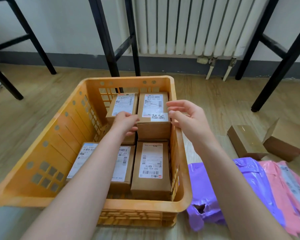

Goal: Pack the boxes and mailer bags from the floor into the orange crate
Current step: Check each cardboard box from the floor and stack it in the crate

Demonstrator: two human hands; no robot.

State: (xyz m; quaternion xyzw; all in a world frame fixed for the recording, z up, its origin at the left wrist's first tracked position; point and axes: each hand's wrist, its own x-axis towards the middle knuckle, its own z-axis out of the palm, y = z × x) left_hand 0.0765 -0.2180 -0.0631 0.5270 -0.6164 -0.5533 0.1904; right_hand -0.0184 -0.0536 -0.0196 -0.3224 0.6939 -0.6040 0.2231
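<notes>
Floor [24, 118]: left forearm [87, 179] covers near boxes [124, 163]; mailers [277, 187] cropped.

We observe the wooden floor [206, 94] carrying the orange crate [42, 135]. To its right lie a purple mailer bag [206, 196], pink mailer bags [275, 184], one cardboard box [244, 141] and a second cardboard box [284, 144] just beside it.

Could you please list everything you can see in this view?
crate: one, orange, on the floor, centre.
labelled boxes: at least five, brown, inside the crate.
loose boxes: two, brown, on the floor right of the crate.
mailer bags: one purple, at least two pink, floor, near right.
radiator: one, white, on the back wall.
furniture legs: several, black, along the wall.
left hand: one, touching the far boxes in the crate.
right hand: one, fingers spread, over the crate's right rim.
</notes>
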